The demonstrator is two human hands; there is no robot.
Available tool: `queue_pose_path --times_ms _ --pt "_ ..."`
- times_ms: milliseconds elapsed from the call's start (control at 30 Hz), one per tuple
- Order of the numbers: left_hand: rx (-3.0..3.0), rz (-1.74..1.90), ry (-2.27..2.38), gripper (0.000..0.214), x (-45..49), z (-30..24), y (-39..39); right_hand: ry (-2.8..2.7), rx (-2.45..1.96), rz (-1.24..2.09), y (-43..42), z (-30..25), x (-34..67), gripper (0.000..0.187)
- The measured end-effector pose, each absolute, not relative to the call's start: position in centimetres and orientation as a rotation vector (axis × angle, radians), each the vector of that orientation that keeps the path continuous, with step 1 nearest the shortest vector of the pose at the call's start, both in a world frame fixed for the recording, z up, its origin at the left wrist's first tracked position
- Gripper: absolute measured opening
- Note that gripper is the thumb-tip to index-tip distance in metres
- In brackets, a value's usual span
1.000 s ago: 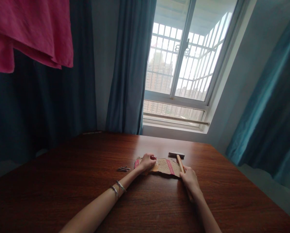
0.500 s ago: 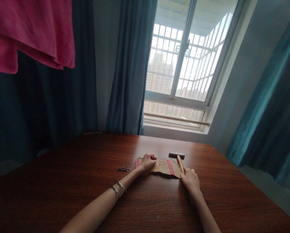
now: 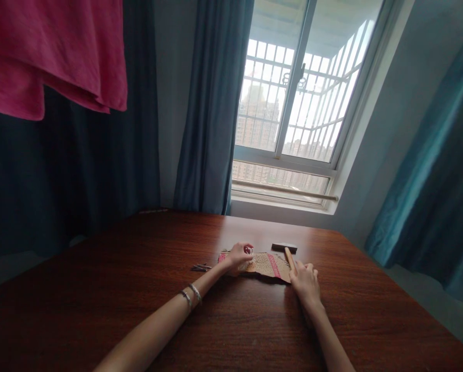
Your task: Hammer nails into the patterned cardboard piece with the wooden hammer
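While the right hand [image 3: 305,283] grips the hammer [image 3: 290,260] near mid-handle, presumably for control, the left hand [image 3: 239,258] curls over cardboard [image 3: 262,264], its hold unclear.

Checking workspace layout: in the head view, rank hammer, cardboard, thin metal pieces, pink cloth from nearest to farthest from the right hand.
From the right hand:
1. Hammer: in its grip.
2. Cardboard: just left; contact unclear.
3. Thin metal pieces: farther left, past the cardboard.
4. Pink cloth: upper left, hanging.
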State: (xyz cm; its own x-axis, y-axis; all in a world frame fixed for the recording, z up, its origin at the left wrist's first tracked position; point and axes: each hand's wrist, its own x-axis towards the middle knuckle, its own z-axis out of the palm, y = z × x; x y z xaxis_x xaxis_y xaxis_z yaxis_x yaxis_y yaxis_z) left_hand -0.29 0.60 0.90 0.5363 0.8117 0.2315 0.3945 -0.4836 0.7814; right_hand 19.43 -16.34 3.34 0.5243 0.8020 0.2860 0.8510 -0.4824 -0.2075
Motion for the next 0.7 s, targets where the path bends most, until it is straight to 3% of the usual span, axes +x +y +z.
queue_pose_path --times_ms 133,333,700 --pt "2.061 0.639 0.845 0.065 -2.1 4.0 1.4 -1.396 -2.341 -0.292 -16.2 3.1 19.6 0.038" --pt "2.19 0.615 0.853 0.037 -7.5 8.3 1.7 -1.42 -2.211 -0.303 -16.1 2.8 19.6 0.037" --pt "2.329 0.348 1.275 0.025 -18.3 4.3 0.9 -1.428 -2.186 -0.185 -15.7 2.3 19.2 0.033"
